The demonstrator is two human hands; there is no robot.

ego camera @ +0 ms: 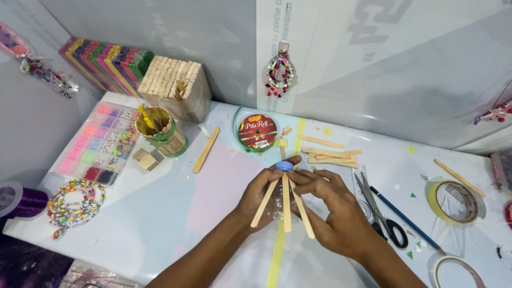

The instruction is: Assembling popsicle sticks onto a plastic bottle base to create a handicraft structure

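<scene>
Both hands, the left hand (pixel 260 193) and right hand (pixel 333 213), gripped a clear plastic bottle (pixel 281 198) with a blue cap (pixel 284 166) above the table (pixel 176 213), pressing three flat wooden craft sticks (pixel 287 202) against it. Metal scissors (pixel 384 213) and tape rolls (pixel 454 201) lay rightward.

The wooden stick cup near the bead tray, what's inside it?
Yellow pieces poke up inside the stick cup, possibly tools or sticks. Its wall hides their lower parts and the bottom.

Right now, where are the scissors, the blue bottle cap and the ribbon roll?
scissors (pixel 380 213): head view, on the blades near the pivot.
blue bottle cap (pixel 284 166): head view, on the cap's side.
ribbon roll (pixel 257 131): head view, on its red face.
</scene>
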